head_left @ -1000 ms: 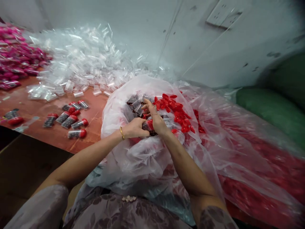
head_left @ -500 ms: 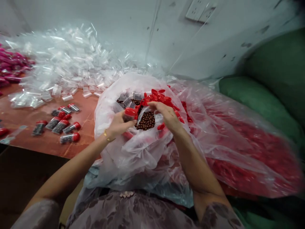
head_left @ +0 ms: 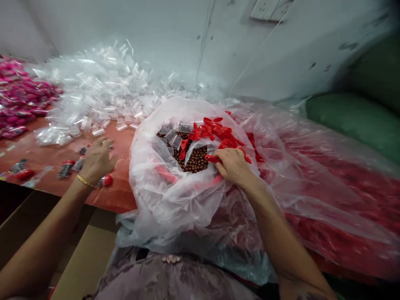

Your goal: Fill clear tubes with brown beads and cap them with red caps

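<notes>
Brown beads point(head_left: 197, 160) lie in a white plastic bag point(head_left: 150, 183) with clear tubes point(head_left: 173, 139) and red caps point(head_left: 223, 132) on top. At the bag's right side my right hand point(head_left: 233, 166) pinches a red cap point(head_left: 212, 158) between thumb and fingers. My left hand point(head_left: 97, 161) is over the red-brown table, left of the bag, its fingers apart above a group of filled tubes. It hides most of them. One filled tube with a red cap point(head_left: 66, 168) shows left of that hand, and another red cap point(head_left: 107, 180) pokes out below it.
A heap of clear tubes point(head_left: 103, 79) lies against the wall, with pink pieces point(head_left: 21, 93) at the far left. A large clear bag of red pieces point(head_left: 340, 208) covers the right. Below the table edge is an open cardboard box point(head_left: 86, 254).
My left hand has moved left from the bag to the filled tubes and no longer holds the red-capped piece. My right hand has lowered slightly and now has a red cap.
</notes>
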Tool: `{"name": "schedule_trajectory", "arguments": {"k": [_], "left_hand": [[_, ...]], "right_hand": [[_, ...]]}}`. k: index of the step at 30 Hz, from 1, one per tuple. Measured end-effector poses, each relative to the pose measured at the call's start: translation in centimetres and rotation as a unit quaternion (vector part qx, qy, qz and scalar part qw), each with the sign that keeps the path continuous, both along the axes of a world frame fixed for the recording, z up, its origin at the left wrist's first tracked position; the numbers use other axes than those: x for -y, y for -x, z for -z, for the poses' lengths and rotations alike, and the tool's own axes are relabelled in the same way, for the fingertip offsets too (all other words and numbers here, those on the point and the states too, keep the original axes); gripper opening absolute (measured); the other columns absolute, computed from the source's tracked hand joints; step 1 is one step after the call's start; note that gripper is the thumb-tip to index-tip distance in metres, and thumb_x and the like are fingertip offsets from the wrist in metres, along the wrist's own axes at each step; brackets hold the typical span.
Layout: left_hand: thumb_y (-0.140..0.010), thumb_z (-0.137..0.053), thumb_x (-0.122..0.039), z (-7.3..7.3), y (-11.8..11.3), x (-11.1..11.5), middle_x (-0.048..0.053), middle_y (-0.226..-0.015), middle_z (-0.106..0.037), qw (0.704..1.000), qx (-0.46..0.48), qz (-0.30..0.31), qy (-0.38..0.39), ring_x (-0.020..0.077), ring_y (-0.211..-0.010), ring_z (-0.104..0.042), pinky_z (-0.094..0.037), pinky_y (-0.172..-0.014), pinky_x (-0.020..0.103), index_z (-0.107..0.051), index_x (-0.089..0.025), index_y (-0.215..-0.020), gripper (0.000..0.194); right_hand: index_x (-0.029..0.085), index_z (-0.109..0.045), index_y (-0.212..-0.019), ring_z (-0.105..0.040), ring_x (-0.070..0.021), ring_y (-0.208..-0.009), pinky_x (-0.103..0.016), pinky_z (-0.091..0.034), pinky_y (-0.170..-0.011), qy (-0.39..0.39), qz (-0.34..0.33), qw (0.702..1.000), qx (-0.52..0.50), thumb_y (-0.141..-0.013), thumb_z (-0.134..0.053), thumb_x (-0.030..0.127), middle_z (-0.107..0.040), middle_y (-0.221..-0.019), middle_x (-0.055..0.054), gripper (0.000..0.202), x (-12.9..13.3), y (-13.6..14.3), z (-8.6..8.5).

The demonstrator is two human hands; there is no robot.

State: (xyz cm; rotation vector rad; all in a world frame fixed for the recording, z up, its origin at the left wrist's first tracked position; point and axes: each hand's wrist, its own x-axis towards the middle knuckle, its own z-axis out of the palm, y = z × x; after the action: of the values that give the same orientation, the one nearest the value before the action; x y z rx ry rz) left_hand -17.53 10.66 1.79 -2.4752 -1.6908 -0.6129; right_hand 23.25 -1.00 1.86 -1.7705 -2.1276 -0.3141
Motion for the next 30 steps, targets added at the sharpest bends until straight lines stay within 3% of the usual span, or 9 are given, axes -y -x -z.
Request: {"name": "schedule_trajectory", "arguments": {"k": [2, 6, 8, 12, 16, 20, 23, 26, 30], "left_hand": [[-0.088, -0.047, -0.026, -1.3, -3.4, 0.1, 0.011, -0.108, -0.066, 0.992, 0.007, 0.082, -0.091, 0.0245, -0.101, -0.058, -0.044, -0.090, 0.037, -0.062, -0.016, -0.108, 0.027], [-0.091, -0.041, -0.017, -3.3, -11.4, -0.9, 0.007, -0.097, -0.068, 0.952, -0.063, 0.281, -0.104, 0.0199, -0.090, -0.056, -0.042, -0.079, 0.033, -0.067, -0.021, -0.102, 0.029], [-0.089, -0.045, -0.016, -3.3, -14.6, -2.5, 0.007, -0.097, -0.068, 0.925, -0.118, 0.350, -0.090, 0.0200, -0.088, -0.055, -0.040, -0.075, 0.032, -0.069, -0.022, -0.099, 0.027], [-0.082, -0.053, -0.014, -2.4, -18.4, -6.3, 0.007, -0.090, -0.069, 0.886, -0.192, 0.418, -0.048, 0.0198, -0.084, -0.055, -0.036, -0.071, 0.031, -0.072, -0.023, -0.096, 0.025], [-0.084, -0.054, -0.025, -2.7, -19.7, -7.0, 0.008, -0.090, -0.070, 0.898, -0.196, 0.392, -0.033, 0.0215, -0.088, -0.057, -0.037, -0.075, 0.031, -0.070, -0.023, -0.103, 0.025], [-0.091, -0.040, -0.037, -5.0, -19.3, -4.3, 0.015, -0.088, -0.069, 0.941, -0.158, 0.298, -0.011, 0.0229, -0.085, -0.061, -0.041, -0.077, 0.033, -0.068, -0.011, -0.100, 0.040], [-0.086, -0.045, -0.037, -6.2, -18.6, -2.0, 0.011, -0.065, -0.066, 0.928, -0.203, 0.237, 0.205, 0.0209, -0.067, -0.060, -0.044, -0.070, 0.031, -0.071, -0.010, -0.078, 0.038], [-0.077, -0.053, -0.029, -5.7, -18.8, -1.1, 0.007, -0.045, -0.057, 0.858, -0.239, 0.226, 0.394, 0.0172, -0.049, -0.053, -0.044, -0.063, 0.029, -0.063, -0.014, -0.048, 0.034], [-0.067, -0.058, -0.016, -3.6, -20.7, -2.1, 0.005, -0.034, -0.050, 0.889, -0.137, 0.197, 0.391, 0.0171, -0.045, -0.053, -0.047, -0.062, 0.027, -0.057, -0.016, -0.038, 0.029]], "right_hand": [[0.017, -0.063, -0.089, -0.062, -0.0234, -0.079, -0.040, -0.044, -0.080, -0.019, 0.024, 0.996, -0.080, -0.082, -0.052, 0.021, -0.069, -0.081, -0.009, 0.014, -0.7, 0.8, 0.2], [0.020, -0.058, -0.095, -0.057, -0.0170, -0.059, -0.030, -0.044, -0.058, -0.049, 0.036, 0.937, -0.344, -0.086, -0.051, 0.039, -0.062, -0.067, -0.001, 0.022, -2.2, 3.3, 1.8], [0.021, -0.057, -0.093, -0.056, -0.0154, -0.055, -0.029, -0.044, -0.056, -0.056, 0.022, 0.906, -0.419, -0.085, -0.052, 0.042, -0.061, -0.065, 0.000, 0.022, -2.8, 4.2, 2.6], [0.022, -0.058, -0.089, -0.054, -0.0143, -0.054, -0.029, -0.045, -0.055, -0.069, 0.015, 0.886, -0.458, -0.083, -0.056, 0.041, -0.060, -0.063, 0.002, 0.021, -3.2, 4.8, 3.4], [0.022, -0.059, -0.091, -0.054, -0.0143, -0.055, -0.029, -0.044, -0.054, -0.082, 0.014, 0.882, -0.463, -0.084, -0.056, 0.041, -0.060, -0.062, 0.002, 0.020, -2.9, 4.5, 3.3], [0.022, -0.058, -0.088, -0.053, -0.0138, -0.053, -0.028, -0.043, -0.052, -0.083, 0.007, 0.875, -0.477, -0.085, -0.055, 0.041, -0.059, -0.062, 0.002, 0.020, -2.7, 4.6, 3.2], [0.022, -0.058, -0.088, -0.052, -0.0138, -0.053, -0.028, -0.042, -0.053, -0.085, 0.006, 0.874, -0.478, -0.085, -0.056, 0.041, -0.058, -0.061, 0.002, 0.019, -2.6, 4.7, 3.0], [0.022, -0.058, -0.087, -0.052, -0.0137, -0.054, -0.028, -0.043, -0.055, -0.088, 0.007, 0.874, -0.477, -0.085, -0.057, 0.039, -0.058, -0.061, 0.003, 0.017, -2.4, 4.9, 2.8], [0.022, -0.058, -0.087, -0.053, -0.0133, -0.054, -0.028, -0.044, -0.056, -0.089, 0.000, 0.870, -0.484, -0.084, -0.057, 0.037, -0.058, -0.062, 0.003, 0.015, -2.2, 5.0, 2.6]]}}
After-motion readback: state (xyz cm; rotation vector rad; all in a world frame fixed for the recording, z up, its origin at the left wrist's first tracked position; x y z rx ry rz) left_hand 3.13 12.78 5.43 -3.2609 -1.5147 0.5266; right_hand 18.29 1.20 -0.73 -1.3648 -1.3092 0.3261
